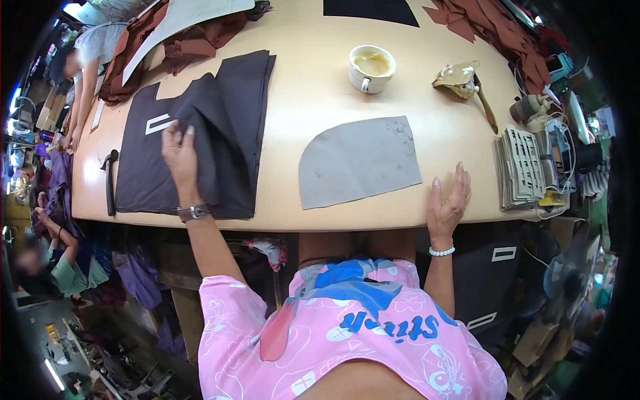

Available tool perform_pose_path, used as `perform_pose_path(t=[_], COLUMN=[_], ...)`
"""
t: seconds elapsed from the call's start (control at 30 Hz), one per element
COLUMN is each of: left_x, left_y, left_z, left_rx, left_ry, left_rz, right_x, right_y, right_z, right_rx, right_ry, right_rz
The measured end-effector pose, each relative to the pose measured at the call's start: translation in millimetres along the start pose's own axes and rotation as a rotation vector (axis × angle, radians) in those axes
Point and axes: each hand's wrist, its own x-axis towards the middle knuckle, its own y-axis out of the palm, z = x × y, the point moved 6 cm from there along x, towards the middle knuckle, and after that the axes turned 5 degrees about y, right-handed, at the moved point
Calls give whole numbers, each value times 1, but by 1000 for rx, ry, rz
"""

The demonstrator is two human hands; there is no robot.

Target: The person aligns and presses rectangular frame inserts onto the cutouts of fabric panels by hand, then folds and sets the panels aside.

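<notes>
Worktop (280, 193) seen from above, with a person's two hands at its near side. The left hand (180, 157) has thumb and fingers closed on a turned-up fold of the dark sheets (143, 177), which lie at the left of the worktop; the grip apparently keeps the upper layer lifted off those beneath. The right hand (450, 200) holds nothing, its fingers loosely extended and thumb apart, near the front edge. The grey panel (360, 163) lies flat between the hands, probably for easy reach from either side. The cup (371, 70) stands upright beyond it, presumably out of the way of the sheets. Count: one grey panel, one cup, one wooden handle (487, 110) beside its crumpled wrapping (458, 81), one black tool (110, 183), and one white-outlined rectangle (159, 124) on the sheets, whose layers cannot be counted.
</notes>
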Motion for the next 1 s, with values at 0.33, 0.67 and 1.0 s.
perform_pose_path(t=[0.33,0.67,1.0], left_x=[-6,-35,-170], left_y=[49,71,154], left_z=[-82,-74,-162], left_rx=[208,-63,-61], left_ry=[60,-78,247], left_rz=[404,219,616], right_x=[-1,0,15], right_y=[1,0,13], right_z=[-1,0,81], right_rx=[23,42,697], right_ry=[-15,-20,108], right_rz=[-14,-5,443])
